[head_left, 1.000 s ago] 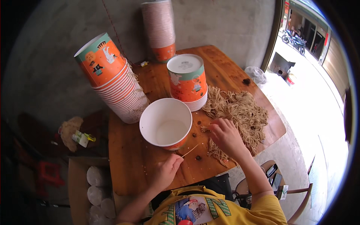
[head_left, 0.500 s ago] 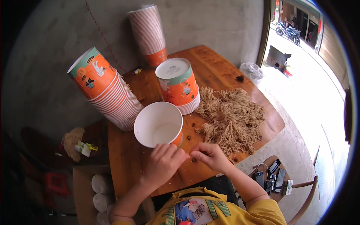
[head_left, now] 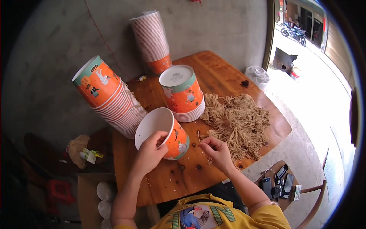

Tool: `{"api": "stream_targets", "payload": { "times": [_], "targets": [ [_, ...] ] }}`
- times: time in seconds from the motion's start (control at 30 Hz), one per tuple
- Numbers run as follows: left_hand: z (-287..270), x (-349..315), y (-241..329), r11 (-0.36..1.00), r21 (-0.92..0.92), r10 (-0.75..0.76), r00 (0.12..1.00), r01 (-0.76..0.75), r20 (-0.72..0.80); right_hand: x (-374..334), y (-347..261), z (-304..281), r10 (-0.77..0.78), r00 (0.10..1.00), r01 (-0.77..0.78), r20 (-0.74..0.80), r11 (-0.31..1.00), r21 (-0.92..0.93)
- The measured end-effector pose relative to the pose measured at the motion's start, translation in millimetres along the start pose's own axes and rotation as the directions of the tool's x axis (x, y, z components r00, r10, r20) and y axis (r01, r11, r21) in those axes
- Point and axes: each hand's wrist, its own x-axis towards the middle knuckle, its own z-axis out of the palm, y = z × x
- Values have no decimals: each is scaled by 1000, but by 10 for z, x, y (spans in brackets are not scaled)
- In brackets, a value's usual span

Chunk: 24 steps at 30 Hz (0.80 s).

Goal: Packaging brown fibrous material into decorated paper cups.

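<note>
My left hand point(head_left: 151, 152) grips the rim of an open paper tub point(head_left: 177, 140), orange outside with a teal band and white inside. The tub is tilted on the wooden table, its mouth turned toward the left. My right hand point(head_left: 218, 152) is a little to the tub's right, thumb and forefinger pinched on a thin tan cord point(head_left: 198, 135) whose end sticks up. Beyond that hand lies a tangled heap of tan cords point(head_left: 240, 122). Behind the tub stands a short stack of upside-down tubs point(head_left: 182, 95).
A tall stack of tubs point(head_left: 110, 97) leans at the table's left edge; another, plastic-wrapped stack point(head_left: 151, 40) stands by the wall. A cardboard box point(head_left: 85, 198) with white round items is at lower left. At right, a wooden chair point(head_left: 313, 204) carries phones and a camera.
My hands have moved apart: the left has gone onto the tub's rim and tipped the tub left, while the right has shifted right and up, with the cord now showing in its fingers.
</note>
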Motion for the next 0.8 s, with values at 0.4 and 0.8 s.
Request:
{"api": "stream_targets", "payload": {
  "times": [0.4,0.8],
  "targets": [
    [-365,-221,17,933,-329,-137,990,143,43,149,-38,493,-387,904,427,185,846,-319],
    [-382,-266,64,918,-353,-149,982,181,118,126,-112,545,-560,764,646,322,655,-393]
  ]
}}
